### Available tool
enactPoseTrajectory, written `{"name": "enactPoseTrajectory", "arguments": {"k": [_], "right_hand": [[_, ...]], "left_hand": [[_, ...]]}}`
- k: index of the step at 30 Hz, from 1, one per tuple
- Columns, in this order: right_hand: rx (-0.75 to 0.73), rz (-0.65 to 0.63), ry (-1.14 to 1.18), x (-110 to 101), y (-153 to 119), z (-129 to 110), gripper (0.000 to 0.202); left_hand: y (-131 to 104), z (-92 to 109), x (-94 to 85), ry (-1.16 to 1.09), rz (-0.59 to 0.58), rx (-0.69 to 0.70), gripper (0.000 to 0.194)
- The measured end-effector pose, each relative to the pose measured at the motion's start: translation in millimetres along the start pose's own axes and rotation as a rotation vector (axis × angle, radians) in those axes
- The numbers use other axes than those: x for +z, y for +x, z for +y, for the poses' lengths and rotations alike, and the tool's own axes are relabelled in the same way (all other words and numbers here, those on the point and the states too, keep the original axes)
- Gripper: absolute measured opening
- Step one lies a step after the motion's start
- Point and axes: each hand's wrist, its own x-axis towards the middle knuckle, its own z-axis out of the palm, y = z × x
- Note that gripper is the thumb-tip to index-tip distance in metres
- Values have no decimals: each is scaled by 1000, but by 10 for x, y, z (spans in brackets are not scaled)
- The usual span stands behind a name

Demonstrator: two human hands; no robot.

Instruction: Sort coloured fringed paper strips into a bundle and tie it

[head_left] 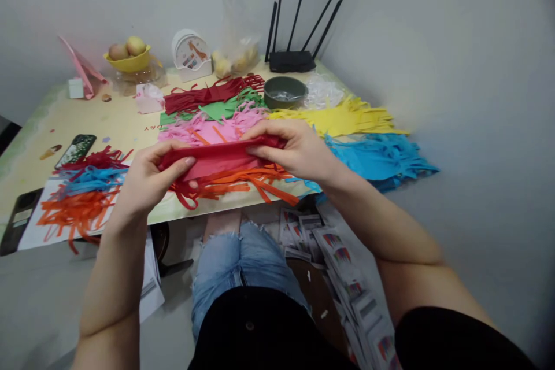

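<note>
Stretched between both hands is a strip of red tissue paper (221, 159), folded along its top edge. My left hand (158, 173) pinches its left end between thumb and fingers. At the other end, my right hand (286, 147) grips it the same way. Below and behind it lie orange paper strips (260, 179) and a fringed pink paper piece (217, 130). Fringed blue paper (377, 156) and yellow paper (342, 118) spread to the right. Green paper (223, 108) and dark red paper (208, 95) lie farther back.
Orange, blue and dark red strips (78, 208) sit on a white sheet at left, near a phone (76, 150). A green bowl (285, 92), black router (290, 60) and yellow fruit basket (128, 62) stand at the back. Printed packets (342, 254) are stacked below the table's edge.
</note>
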Motion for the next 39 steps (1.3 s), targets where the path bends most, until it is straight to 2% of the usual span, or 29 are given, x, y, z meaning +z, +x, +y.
{"name": "enactPoseTrajectory", "arguments": {"k": [3,7,10,14,17,19,21,25,28,32,36,39], "right_hand": [[7,4,156,48,-35,95,17],[45,-11,253,77,-43,146,20],[57,-9,247,84,-35,140,20],[-31,12,134,115,-46,104,21],[-98,67,-59,165,-88,65,22],[-111,111,-156,196,-121,42,16],[-89,144,-194,211,-143,24,17],[-20,112,-151,189,-133,-1,37],[50,49,-91,163,-103,-5,22],[64,48,-85,157,-99,-12,12],[62,36,-97,150,-124,-50,11],[64,39,-87,140,-142,-74,11]], "left_hand": [[-60,-68,32,-179,44,-39,19],[-108,-137,10,-259,-1,61,7],[-146,-130,-20,-142,1,117,8],[-193,-57,16,103,12,187,17],[-206,-27,95,272,140,209,28],[-207,-31,137,334,211,227,27],[-206,-39,156,366,242,244,17],[-209,-31,153,443,229,233,26],[-208,-25,139,474,211,236,15],[-190,-15,121,377,168,184,17],[-179,7,118,116,62,41,23],[-195,-8,119,-55,46,-52,25]]}}
